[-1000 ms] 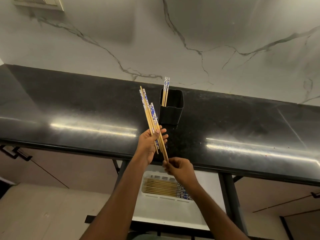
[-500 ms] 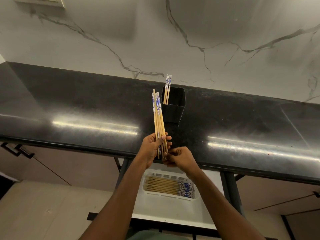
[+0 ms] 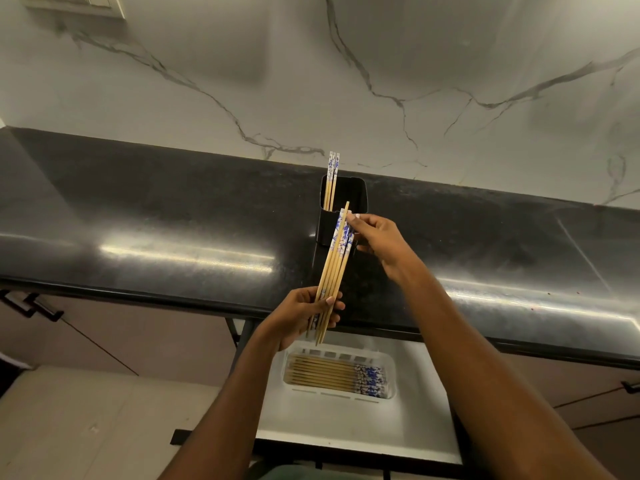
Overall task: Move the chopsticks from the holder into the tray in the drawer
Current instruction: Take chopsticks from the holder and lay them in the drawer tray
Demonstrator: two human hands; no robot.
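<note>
My left hand (image 3: 304, 315) grips the lower ends of a bundle of wooden chopsticks (image 3: 334, 268) with blue-and-white tops, held tilted above the counter's front edge. My right hand (image 3: 379, 242) pinches the bundle's top ends, just in front of the black square holder (image 3: 341, 216). Two chopsticks (image 3: 331, 178) still stand upright in the holder. Below, the open drawer holds a white tray (image 3: 389, 363) with several chopsticks (image 3: 336, 375) lying side by side, patterned ends to the right.
The black polished counter (image 3: 173, 220) runs across the view with a marble wall (image 3: 311, 81) behind. The white drawer floor (image 3: 346, 424) lies under the counter's edge. Cabinet handles (image 3: 31, 306) show at the left.
My right hand has moved up from the bundle's lower ends to its tops by the holder. The bundle has tilted to the right and gathered tighter in my left hand.
</note>
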